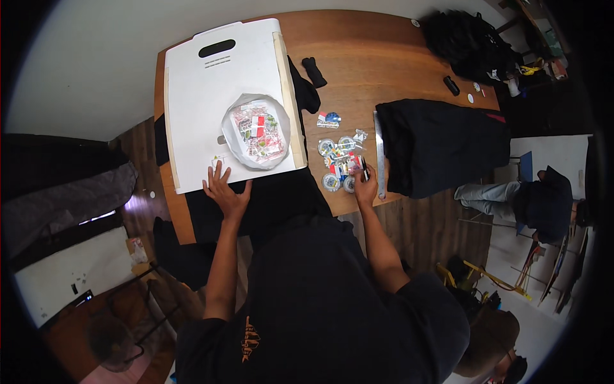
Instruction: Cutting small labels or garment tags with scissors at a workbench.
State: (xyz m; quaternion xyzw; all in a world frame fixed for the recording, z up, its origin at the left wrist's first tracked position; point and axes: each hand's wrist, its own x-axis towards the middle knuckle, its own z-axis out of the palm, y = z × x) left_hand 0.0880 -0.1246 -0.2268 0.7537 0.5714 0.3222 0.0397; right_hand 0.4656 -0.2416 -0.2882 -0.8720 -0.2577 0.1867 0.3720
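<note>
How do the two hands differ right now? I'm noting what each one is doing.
The left hand lies flat with fingers spread on the edge of the white board; the right hand is curled among the round stickers. The left hand holds nothing; the right hand grips a black pen. Both rest on the wooden table, arms extended forward.

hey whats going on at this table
A person leans over a wooden table. Their left hand rests flat on the lower edge of a large white board, beside a clear bag of patches lying on it. Their right hand is at a cluster of round badges and stickers, with a dark pen-like thing between the fingers. A metal ruler and a folded black garment lie just to the right.
</note>
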